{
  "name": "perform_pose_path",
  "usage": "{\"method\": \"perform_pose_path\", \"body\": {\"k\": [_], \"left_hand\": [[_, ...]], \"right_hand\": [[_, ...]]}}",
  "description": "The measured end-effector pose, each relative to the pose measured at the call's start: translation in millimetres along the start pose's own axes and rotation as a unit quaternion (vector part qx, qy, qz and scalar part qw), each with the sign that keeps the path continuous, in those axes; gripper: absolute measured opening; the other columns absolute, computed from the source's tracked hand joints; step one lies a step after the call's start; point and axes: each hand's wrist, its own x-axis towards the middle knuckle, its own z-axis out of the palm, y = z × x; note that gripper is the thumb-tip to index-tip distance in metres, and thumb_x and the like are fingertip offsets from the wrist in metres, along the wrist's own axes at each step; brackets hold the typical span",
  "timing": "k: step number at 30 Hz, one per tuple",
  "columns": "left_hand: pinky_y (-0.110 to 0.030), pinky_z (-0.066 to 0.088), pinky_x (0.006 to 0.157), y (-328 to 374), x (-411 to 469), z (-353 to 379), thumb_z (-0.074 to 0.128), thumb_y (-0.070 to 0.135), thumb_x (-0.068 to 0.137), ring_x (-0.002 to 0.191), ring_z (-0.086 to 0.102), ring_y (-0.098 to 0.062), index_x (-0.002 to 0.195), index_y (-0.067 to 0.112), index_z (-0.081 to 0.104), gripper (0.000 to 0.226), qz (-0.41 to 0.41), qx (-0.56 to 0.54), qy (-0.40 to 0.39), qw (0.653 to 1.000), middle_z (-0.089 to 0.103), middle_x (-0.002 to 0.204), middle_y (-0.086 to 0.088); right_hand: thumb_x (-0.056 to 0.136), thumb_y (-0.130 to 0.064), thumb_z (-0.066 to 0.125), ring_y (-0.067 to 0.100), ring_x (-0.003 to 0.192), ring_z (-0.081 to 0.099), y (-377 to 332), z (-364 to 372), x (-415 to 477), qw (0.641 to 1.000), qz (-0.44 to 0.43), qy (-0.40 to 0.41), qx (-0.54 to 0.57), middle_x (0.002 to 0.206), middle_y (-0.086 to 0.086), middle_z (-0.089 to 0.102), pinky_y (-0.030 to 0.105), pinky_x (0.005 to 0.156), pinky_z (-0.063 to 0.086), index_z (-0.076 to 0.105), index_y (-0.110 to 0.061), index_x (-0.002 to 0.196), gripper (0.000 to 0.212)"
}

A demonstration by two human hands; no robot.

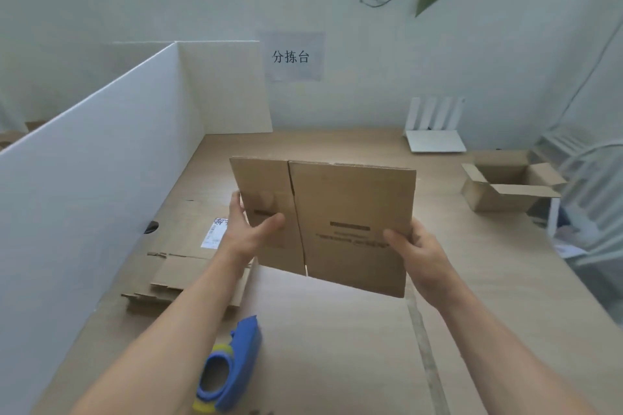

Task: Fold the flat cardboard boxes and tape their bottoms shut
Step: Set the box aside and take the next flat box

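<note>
Tape dispenser [232,367], blue, on table [478,256] nearest cam, beside L forearm. Flat box [350,222] held up above table, print upside down. L hand [249,232] pinches its L edge, thumb on front; R hand [414,246] grips R edge. Flat stack [175,276] at L; open box [505,185] far R.

white partition [101,185] walls off left side.

Flat box [337,219] above table [472,263]; dispenser [232,371] nearer; open box [505,185] right.
</note>
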Motion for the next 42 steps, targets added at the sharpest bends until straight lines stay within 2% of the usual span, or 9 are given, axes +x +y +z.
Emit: {"method": "perform_pose_path", "body": {"k": [2, 5, 10, 13, 18, 23, 32, 37, 42], "left_hand": [[-0.022, 0.05, 0.088, 4, -9, 17, 0.084, 0.039, 0.059, 0.108, 0.058, 0.011, 0.117, 0.057, 0.04, 0.075, 0.022, -0.007, -0.002, 1.0, 0.058, 0.125, 0.015], [-0.029, 0.047, 0.1, 11, -20, 28, 0.086, 0.047, 0.055, 0.127, 0.049, -0.002, 0.14, 0.048, 0.031, 0.101, 0.035, 0.0, 0.009, 0.999, 0.05, 0.138, 0.014], [-0.018, 0.05, 0.084, 22, -39, 32, 0.084, 0.047, 0.051, 0.114, 0.055, 0.009, 0.126, 0.06, 0.039, 0.089, 0.069, -0.013, -0.036, 0.997, 0.054, 0.125, 0.025], [-0.027, 0.048, 0.098, 28, -49, 40, 0.083, 0.05, 0.053, 0.121, 0.052, 0.008, 0.134, 0.058, 0.038, 0.093, 0.076, -0.023, -0.072, 0.994, 0.053, 0.135, 0.019], [-0.04, 0.023, 0.121, 34, -67, 39, 0.08, 0.072, 0.054, 0.14, 0.025, 0.014, 0.15, 0.057, 0.012, 0.118, 0.089, 0.061, -0.168, 0.98, 0.029, 0.152, 0.035], [-0.027, 0.037, 0.109, 42, -82, 39, 0.077, 0.063, 0.06, 0.134, 0.03, 0.019, 0.152, 0.054, 0.0, 0.12, 0.116, 0.124, -0.201, 0.965, 0.018, 0.153, 0.041], [-0.036, 0.046, 0.107, 2, -105, 45, 0.066, 0.028, 0.076, 0.144, 0.027, 0.002, 0.149, 0.057, 0.022, 0.089, 0.143, 0.113, -0.154, 0.971, 0.029, 0.157, 0.024], [-0.041, 0.05, 0.104, -17, -113, 50, 0.063, 0.035, 0.073, 0.143, 0.034, -0.005, 0.138, 0.06, 0.041, 0.073, 0.142, 0.126, -0.114, 0.975, 0.032, 0.158, 0.014], [-0.022, 0.049, 0.099, -4, -114, 57, 0.071, 0.051, 0.069, 0.133, 0.037, 0.014, 0.12, 0.065, 0.054, 0.056, 0.158, 0.102, -0.082, 0.979, 0.031, 0.153, 0.019]], "right_hand": [[0.099, -0.003, 0.05, 0.02, 0.113, 0.065, -2, -16, -5, 1.0, -0.005, -0.007, 0.007, 0.12, 0.001, 0.07, 0.036, 0.093, 0.05, 0.06, -0.02, 0.125, 0.033], [0.1, -0.008, 0.05, 0.021, 0.116, 0.063, 0, -34, -9, 1.0, -0.02, 0.007, 0.01, 0.122, 0.002, 0.069, 0.038, 0.095, 0.048, 0.058, -0.019, 0.129, 0.032], [0.097, -0.018, 0.059, 0.022, 0.115, 0.062, 4, -45, -14, 0.998, -0.041, 0.046, 0.02, 0.122, 0.002, 0.066, 0.041, 0.093, 0.051, 0.049, -0.022, 0.13, 0.035], [0.091, -0.028, 0.069, 0.019, 0.111, 0.062, 5, -39, -16, 0.995, -0.046, 0.087, 0.011, 0.113, -0.004, 0.064, 0.038, 0.088, 0.053, 0.049, -0.027, 0.117, 0.033], [0.085, -0.029, 0.075, 0.018, 0.114, 0.063, 2, -38, -18, 0.994, -0.073, 0.059, 0.047, 0.125, -0.005, 0.064, 0.041, 0.091, 0.052, 0.044, -0.042, 0.135, 0.06], [0.082, -0.026, 0.077, 0.014, 0.121, 0.059, 1, -38, -21, 0.994, -0.074, 0.022, 0.077, 0.131, -0.011, 0.06, 0.036, 0.09, 0.051, 0.039, -0.047, 0.14, 0.073], [0.07, -0.045, 0.076, 0.018, 0.119, 0.06, 21, -53, -39, 0.998, -0.042, -0.02, 0.044, 0.129, -0.007, 0.061, 0.04, 0.089, 0.055, 0.041, -0.04, 0.14, 0.078], [0.07, -0.045, 0.077, 0.015, 0.115, 0.064, 25, -58, -47, 0.999, -0.027, -0.042, 0.015, 0.121, -0.01, 0.066, 0.035, 0.086, 0.056, 0.044, -0.047, 0.135, 0.073], [0.079, -0.035, 0.072, 0.01, 0.109, 0.062, 18, -55, -41, 0.998, -0.055, -0.031, -0.02, 0.116, -0.008, 0.067, 0.025, 0.081, 0.054, 0.054, -0.049, 0.127, 0.054]]}}
